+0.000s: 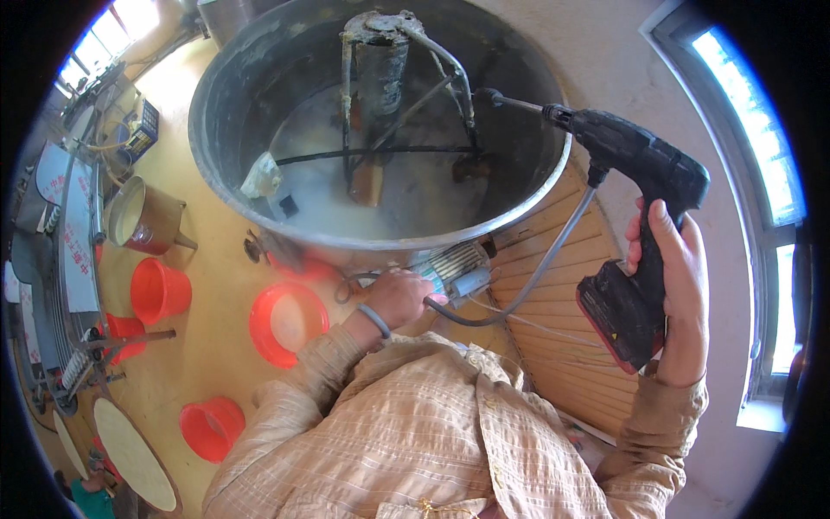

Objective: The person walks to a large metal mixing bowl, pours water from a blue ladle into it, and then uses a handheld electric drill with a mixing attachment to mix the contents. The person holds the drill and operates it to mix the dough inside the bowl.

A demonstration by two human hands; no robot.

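Note:
My right hand (681, 272) grips the handle of a black cordless pressure-washer gun (642, 156), its battery pack below. The lance (522, 105) reaches over the right rim of a large metal vat (253, 224), its nozzle (487, 97) inside. A hose (545, 272) drops from the gun and loops to my left hand (399, 295), which is closed around it below the vat's front rim. Inside the vat stands a crusted metal stirring frame (382, 29) above cloudy pale liquid (324, 194). A whitish lump, perhaps cloth or plastic (262, 176), lies at the left.
An electric motor (457, 263) sits under the vat's front. Red plastic basins and buckets (285, 353) stand on the left floor, near a metal pot on legs (146, 217). Wooden slats (564, 259) and a window (746, 123) are at right. A person in green (94, 496) appears bottom left.

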